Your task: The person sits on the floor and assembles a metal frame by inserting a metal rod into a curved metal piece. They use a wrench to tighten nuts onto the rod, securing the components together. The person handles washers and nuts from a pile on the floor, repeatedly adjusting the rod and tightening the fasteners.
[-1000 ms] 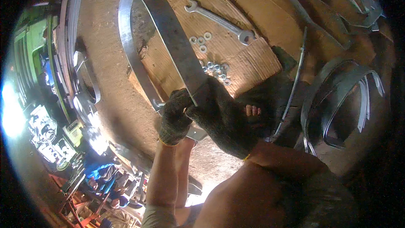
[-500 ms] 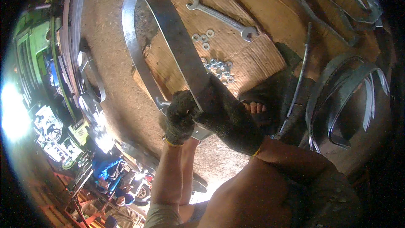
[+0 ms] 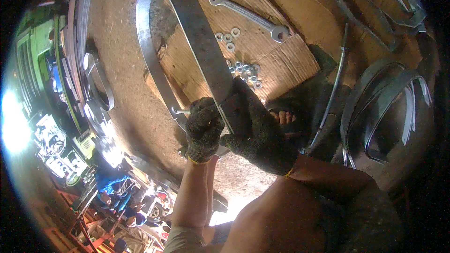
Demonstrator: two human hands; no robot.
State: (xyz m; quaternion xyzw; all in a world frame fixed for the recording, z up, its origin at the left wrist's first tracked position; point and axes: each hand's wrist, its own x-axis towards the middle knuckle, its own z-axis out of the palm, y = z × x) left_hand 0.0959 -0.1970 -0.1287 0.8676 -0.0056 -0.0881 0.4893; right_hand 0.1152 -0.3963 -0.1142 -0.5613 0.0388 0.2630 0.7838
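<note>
A flat metal strap bent into a long loop (image 3: 199, 42) stands out in front of me, its rounded end away from me. My right hand (image 3: 258, 136), in a dark knitted glove, grips the loop's right side near its end, thumb pointing left. My left hand (image 3: 204, 129), gloved alike, is closed just left of it. A bolt (image 3: 182, 111) passes from the loop's left side into my left fingers; its far tip is hidden by the glove. Beyond my hands, several nuts (image 3: 241, 68) and washers (image 3: 228, 37) lie on a cardboard sheet (image 3: 281, 61) with an open-ended wrench (image 3: 248, 16).
A thin metal rod (image 3: 333, 89) lies right of the cardboard, beside a foot (image 3: 283, 117). Several bent straps (image 3: 352, 93) rest at the right, others at the upper right. Long metal bars (image 3: 80, 33) run along the left. People in blue are at the lower left.
The loop has shifted slightly up and tilted a little with my hands. My right thumb sits lower on the strap, and my left fist has turned slightly. Nothing was let go.
</note>
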